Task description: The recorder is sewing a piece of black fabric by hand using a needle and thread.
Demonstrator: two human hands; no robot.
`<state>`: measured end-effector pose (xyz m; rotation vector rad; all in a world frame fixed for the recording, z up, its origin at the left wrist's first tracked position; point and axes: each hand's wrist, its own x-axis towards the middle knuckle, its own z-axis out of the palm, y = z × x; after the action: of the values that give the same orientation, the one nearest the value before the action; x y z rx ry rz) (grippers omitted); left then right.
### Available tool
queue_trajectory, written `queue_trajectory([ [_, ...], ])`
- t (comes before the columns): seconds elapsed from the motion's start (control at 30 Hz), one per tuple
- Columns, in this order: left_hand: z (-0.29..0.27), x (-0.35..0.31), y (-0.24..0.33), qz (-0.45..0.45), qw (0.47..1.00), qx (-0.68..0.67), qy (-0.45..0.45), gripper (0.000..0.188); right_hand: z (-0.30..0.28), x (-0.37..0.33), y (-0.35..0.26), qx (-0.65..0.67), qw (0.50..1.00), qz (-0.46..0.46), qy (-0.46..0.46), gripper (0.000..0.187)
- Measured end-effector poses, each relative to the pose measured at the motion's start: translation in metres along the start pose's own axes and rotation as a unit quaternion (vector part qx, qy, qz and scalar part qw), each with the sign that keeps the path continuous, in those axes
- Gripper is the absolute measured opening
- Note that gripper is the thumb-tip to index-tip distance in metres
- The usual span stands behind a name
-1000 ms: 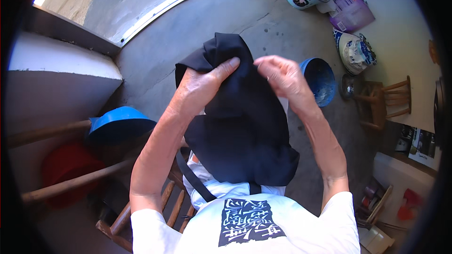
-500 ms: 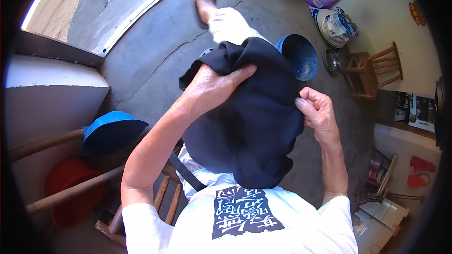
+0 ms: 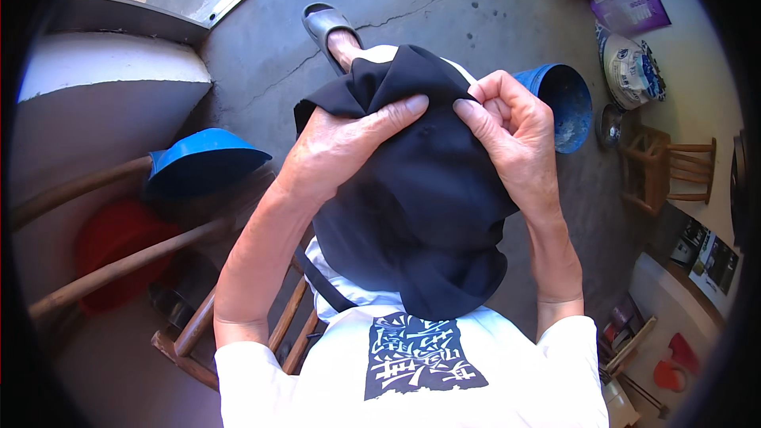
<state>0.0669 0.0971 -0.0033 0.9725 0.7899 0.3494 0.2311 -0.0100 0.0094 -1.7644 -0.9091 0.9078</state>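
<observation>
Black cloth (image 3: 420,190) lies bunched over my lap, its far edge folded up in ridges. My left hand (image 3: 341,143) is closed on the upper left of the cloth, thumb laid over the top and fingers hidden beneath. Close by on the right, my right hand (image 3: 515,127) is curled in a pinch, with its thumb tip against the cloth. Whatever sits in that pinch is hidden or too small to name. A dark strap (image 3: 326,281) runs beside the cloth at my waist.
At left are a wooden frame (image 3: 127,269), a blue scoop-shaped piece (image 3: 208,160) and a red basin (image 3: 119,250). A blue bucket (image 3: 567,111) stands at right, near a metal bowl (image 3: 609,125), a small wooden chair (image 3: 650,166) and a sack (image 3: 630,71). My sandalled foot (image 3: 329,32) is ahead.
My right hand has moved up and left from the cloth's right edge to beside my left thumb. My left hand keeps its grip. The view has shifted, and my foot shows lower.
</observation>
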Motion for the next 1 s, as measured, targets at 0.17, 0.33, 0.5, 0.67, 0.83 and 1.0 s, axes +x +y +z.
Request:
queue_trajectory([
  [0.17, -0.005, -0.001, 0.002, -0.013, 0.999, -0.022, -0.033, 0.040, -0.003, 0.007, 0.000, -0.002, 1.000, -0.003, 0.001, 0.015],
  [0.33, -0.001, -0.004, 0.005, -0.032, 0.998, -0.051, -0.028, 0.039, -0.007, 0.004, -0.022, 0.008, 1.000, 0.002, 0.013, 0.010],
  [0.5, 0.003, -0.003, 0.002, 0.063, 0.997, 0.034, -0.011, 0.034, 0.001, -0.007, -0.031, -0.049, 0.991, -0.117, -0.047, 0.007],
  [0.67, -0.009, -0.006, 0.008, -0.027, 0.998, -0.041, -0.025, 0.040, -0.002, 0.003, -0.024, -0.112, 0.978, -0.161, -0.075, 0.007],
  [0.83, -0.012, -0.006, 0.006, -0.039, 0.998, -0.040, -0.030, 0.046, -0.007, 0.003, -0.028, -0.141, 0.974, -0.159, -0.075, 0.008],
  [1.0, -0.013, -0.006, 0.003, -0.036, 0.999, -0.019, -0.035, 0.052, -0.010, 0.000, -0.030, -0.160, 0.968, -0.180, -0.072, 0.010],
])
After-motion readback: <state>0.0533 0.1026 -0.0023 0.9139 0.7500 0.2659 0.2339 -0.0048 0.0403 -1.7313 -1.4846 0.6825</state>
